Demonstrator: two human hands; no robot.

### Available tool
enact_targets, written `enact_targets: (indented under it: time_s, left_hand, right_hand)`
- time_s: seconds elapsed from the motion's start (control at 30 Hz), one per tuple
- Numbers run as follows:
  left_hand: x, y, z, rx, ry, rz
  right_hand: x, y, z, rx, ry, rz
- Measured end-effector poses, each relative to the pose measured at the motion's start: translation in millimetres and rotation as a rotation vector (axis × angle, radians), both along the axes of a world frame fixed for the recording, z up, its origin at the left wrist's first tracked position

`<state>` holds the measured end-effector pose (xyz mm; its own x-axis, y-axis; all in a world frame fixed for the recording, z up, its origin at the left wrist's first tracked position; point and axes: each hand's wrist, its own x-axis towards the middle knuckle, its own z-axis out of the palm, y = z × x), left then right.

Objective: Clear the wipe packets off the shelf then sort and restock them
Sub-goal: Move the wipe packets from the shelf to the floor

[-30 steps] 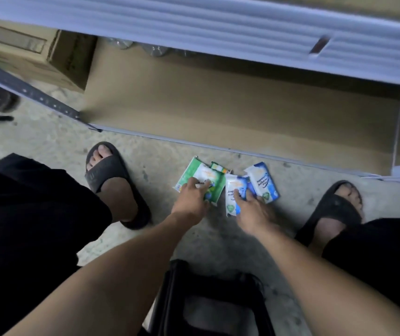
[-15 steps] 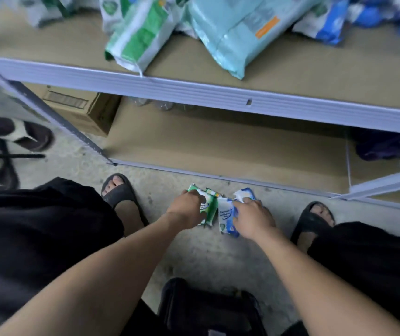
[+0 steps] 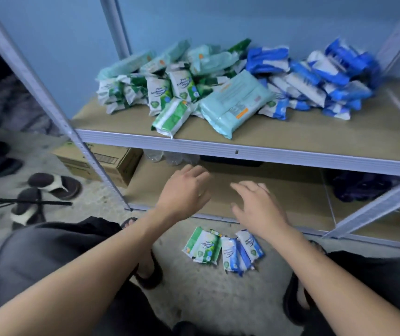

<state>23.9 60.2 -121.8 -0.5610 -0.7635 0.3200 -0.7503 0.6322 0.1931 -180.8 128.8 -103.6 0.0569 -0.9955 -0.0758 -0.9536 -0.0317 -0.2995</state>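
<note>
Head view: I see both of the person's arms reaching forward from a seated position toward a metal rack.
Change: half a second ago each hand was pressed on the small packets on the floor (image 3: 218, 299); now both hands have lifted off and the packets lie released. The camera has tilted up, bringing the whole loaded shelf (image 3: 242, 151) into sight.
Left hand: the left hand (image 3: 184, 192) hovers in front of the lower shelf (image 3: 279, 190), back facing me, fingers loosely extended and holding nothing.
Right hand: the right hand (image 3: 258, 207) hangs just beside it, slightly lower, fingers spread and relaxed, also empty.
Floor packets: the green packets (image 3: 202, 246) and blue packets (image 3: 240, 251) lie touching side by side between the person's sandalled feet, green on the left, blue on the right.
Shelf stock: a pile of wipe packets (image 3: 182, 88) covers the upper board, green ones massed left, blue ones right, with a large teal pack (image 3: 236, 103) tilted against the middle and reaching the front edge.
Writing: on green packets I can read "Pure", "Antibacter…" and "Wipes"; finer print is too blurred to read.
Surroundings: a cardboard box (image 3: 111, 163) sits behind the rack's left post, and a pair of slippers (image 3: 53, 184) lies on the floor to the left.
</note>
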Motion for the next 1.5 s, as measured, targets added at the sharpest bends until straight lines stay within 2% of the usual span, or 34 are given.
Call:
enact_targets:
  time_s: [0.17, 0.3, 0.43, 0.57, 0.87, 1.13, 1.5]
  left_hand:
    - [13.2, -28.9, 49.9, -0.198, 0.147, 0.087]
    - [23.0, -62.1, 65.0, -0.107, 0.168, 0.268]
    - [25.9, -95.0, 64.3, 0.001, 0.152, 0.345]
    - [24.6, -116.1, 52.6, 0.09, 0.164, 0.365]
    - [23.4, -120.4, 36.3, 0.004, 0.141, 0.367]
    - [23.0, -117.5, 37.0, -0.037, 0.133, 0.366]
    - [22.3, -116.0, 37.5, -0.019, 0.144, 0.377]
  right_hand:
    - [-3.4, -15.6, 58.6, -0.197, -0.036, 0.02]
    - [-12.9, -29.8, 91.9, -0.288, -0.077, -0.027]
    - [-33.2, -53.2, 106.4, -0.316, -0.107, -0.125]
    - [-59.9, -81.5, 104.4, -0.301, -0.136, -0.224]
    - [-74.3, -140.9, 76.8, -0.314, -0.276, -0.413]
    - [-62.3, -175.5, 65.6, -0.395, -0.301, -0.57]
    - [-73.2, -170.5, 68.7, -0.407, -0.388, -0.589]
